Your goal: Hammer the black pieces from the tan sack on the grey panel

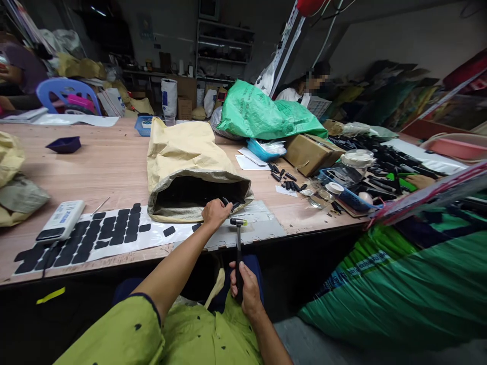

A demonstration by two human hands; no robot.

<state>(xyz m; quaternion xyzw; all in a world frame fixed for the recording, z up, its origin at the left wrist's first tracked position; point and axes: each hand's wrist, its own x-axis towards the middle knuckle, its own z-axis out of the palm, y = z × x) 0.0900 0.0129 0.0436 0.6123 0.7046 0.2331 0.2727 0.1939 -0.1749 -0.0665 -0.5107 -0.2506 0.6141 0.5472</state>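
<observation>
My right hand [246, 290] is wrapped around the black handle of a small mallet [239, 243], whose head has a black face on one side and a yellow one on the other. The mallet points up just in front of the table edge. At the mouth of a large tan woven sack [182, 152], my left hand [216, 214] pinches a small black part [227, 204]. The sack lies on its side with its opening toward me; black pieces show dimly inside. A grey sheet [258, 225] lies under the left hand.
Left of the sack, a white sheet holds rows of black rounded pads [127, 228], beside a white boxy device [63, 220]. On the right are loose black parts [291, 185], a cardboard box [310, 154], a blue basket [352, 197] and a green sack [266, 114]. Other people sit farther back.
</observation>
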